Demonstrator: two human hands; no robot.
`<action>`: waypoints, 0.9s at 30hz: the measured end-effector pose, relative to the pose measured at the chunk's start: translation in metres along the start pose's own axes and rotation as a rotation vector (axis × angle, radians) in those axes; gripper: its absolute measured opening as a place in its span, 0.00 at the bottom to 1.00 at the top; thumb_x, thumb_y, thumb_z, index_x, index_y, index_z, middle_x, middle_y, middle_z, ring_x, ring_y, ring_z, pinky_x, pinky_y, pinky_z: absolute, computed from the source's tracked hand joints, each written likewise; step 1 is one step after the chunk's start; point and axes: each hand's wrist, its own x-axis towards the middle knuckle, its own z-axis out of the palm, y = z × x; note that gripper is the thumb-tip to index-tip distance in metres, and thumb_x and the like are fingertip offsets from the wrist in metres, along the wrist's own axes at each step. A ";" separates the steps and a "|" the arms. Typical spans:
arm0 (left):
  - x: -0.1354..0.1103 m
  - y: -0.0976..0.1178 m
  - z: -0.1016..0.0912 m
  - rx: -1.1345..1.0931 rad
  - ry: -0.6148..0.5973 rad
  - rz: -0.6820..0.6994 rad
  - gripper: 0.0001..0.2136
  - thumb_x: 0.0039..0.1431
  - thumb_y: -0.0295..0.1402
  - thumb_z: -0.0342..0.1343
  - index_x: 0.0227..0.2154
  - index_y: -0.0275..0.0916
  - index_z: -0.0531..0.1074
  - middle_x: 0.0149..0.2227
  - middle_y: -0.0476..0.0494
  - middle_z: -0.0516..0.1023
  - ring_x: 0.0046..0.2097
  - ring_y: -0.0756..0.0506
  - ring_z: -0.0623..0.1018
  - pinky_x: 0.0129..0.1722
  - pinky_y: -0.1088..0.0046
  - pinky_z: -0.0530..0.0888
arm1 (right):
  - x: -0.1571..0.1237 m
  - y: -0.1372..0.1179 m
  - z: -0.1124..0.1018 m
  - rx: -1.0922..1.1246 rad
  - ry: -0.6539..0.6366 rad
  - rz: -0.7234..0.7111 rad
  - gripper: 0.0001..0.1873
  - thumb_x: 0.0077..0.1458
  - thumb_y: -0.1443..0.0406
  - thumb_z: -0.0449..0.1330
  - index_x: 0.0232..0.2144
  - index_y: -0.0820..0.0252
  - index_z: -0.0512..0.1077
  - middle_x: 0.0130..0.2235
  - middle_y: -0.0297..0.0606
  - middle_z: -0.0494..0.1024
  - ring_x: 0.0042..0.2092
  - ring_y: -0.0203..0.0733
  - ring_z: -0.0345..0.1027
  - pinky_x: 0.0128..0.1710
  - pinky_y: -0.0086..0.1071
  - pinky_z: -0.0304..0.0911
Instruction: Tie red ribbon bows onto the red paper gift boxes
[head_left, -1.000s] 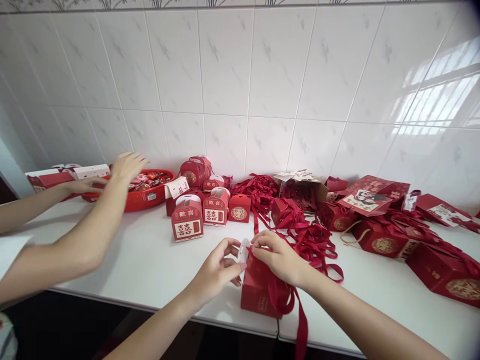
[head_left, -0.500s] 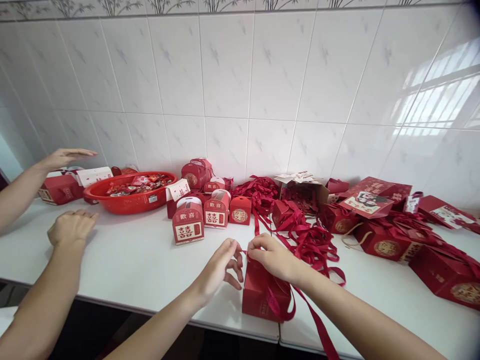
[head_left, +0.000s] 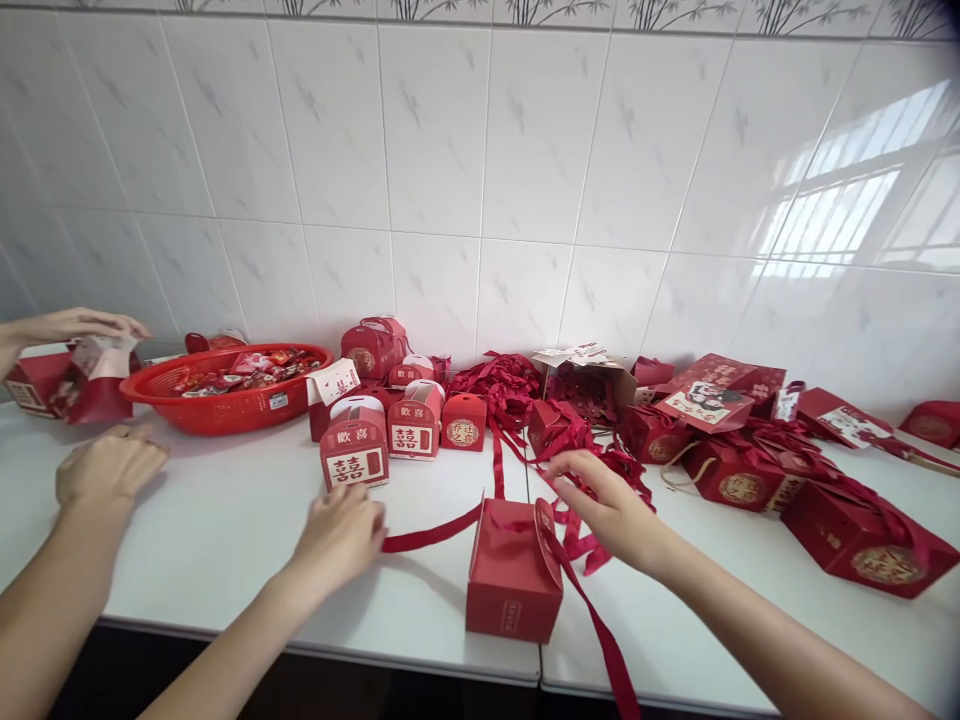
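Note:
A red gift box (head_left: 514,585) stands upright near the front edge of the white table (head_left: 240,540), with a red ribbon (head_left: 435,533) threaded through its top handle. My left hand (head_left: 341,535) is closed on the ribbon's left end, drawn out to the left of the box. My right hand (head_left: 611,505) pinches the ribbon's other part just right of the box top, and that end trails over the table edge. Another person's closed hand (head_left: 109,465) rests on the table at the left, while their other hand (head_left: 71,325) touches a small red box (head_left: 94,380).
A red basket (head_left: 225,385) of wrapped sweets sits at the back left. Small red-and-white boxes (head_left: 352,455) stand behind the gift box. A heap of loose ribbons (head_left: 525,385), an opened carton (head_left: 592,365) and several larger red boxes (head_left: 862,535) fill the right side, against a white tiled wall.
My hands left the box top and moved apart, pulling the ribbon out sideways through the handle. The other person's right hand came down onto the table; their left reached a small box.

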 end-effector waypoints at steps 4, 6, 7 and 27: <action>0.004 -0.005 0.010 -0.035 0.159 -0.051 0.09 0.52 0.35 0.52 0.31 0.38 0.74 0.41 0.33 0.73 0.49 0.29 0.67 0.48 0.47 0.60 | -0.019 0.015 -0.010 0.050 -0.222 0.223 0.20 0.57 0.49 0.50 0.29 0.58 0.66 0.31 0.36 0.68 0.34 0.40 0.63 0.35 0.36 0.59; 0.005 0.020 0.013 -0.386 0.121 0.044 0.14 0.57 0.44 0.48 0.35 0.40 0.73 0.43 0.37 0.73 0.49 0.35 0.68 0.50 0.54 0.62 | -0.024 0.021 -0.003 0.130 -0.275 0.260 0.22 0.54 0.46 0.53 0.28 0.59 0.66 0.29 0.34 0.67 0.32 0.38 0.61 0.34 0.33 0.57; 0.005 0.035 0.013 -0.583 0.037 0.071 0.17 0.59 0.46 0.46 0.35 0.41 0.73 0.42 0.40 0.74 0.48 0.37 0.69 0.51 0.58 0.63 | -0.026 0.023 0.003 0.206 -0.292 0.277 0.22 0.52 0.46 0.55 0.28 0.59 0.66 0.29 0.33 0.66 0.32 0.37 0.60 0.34 0.32 0.56; 0.014 0.079 -0.023 -1.226 -0.461 -0.057 0.19 0.49 0.46 0.59 0.19 0.38 0.60 0.19 0.56 0.52 0.21 0.54 0.51 0.21 0.76 0.47 | -0.018 0.026 -0.013 -0.097 0.010 -0.229 0.12 0.54 0.59 0.59 0.24 0.58 0.65 0.28 0.37 0.68 0.30 0.38 0.61 0.29 0.33 0.57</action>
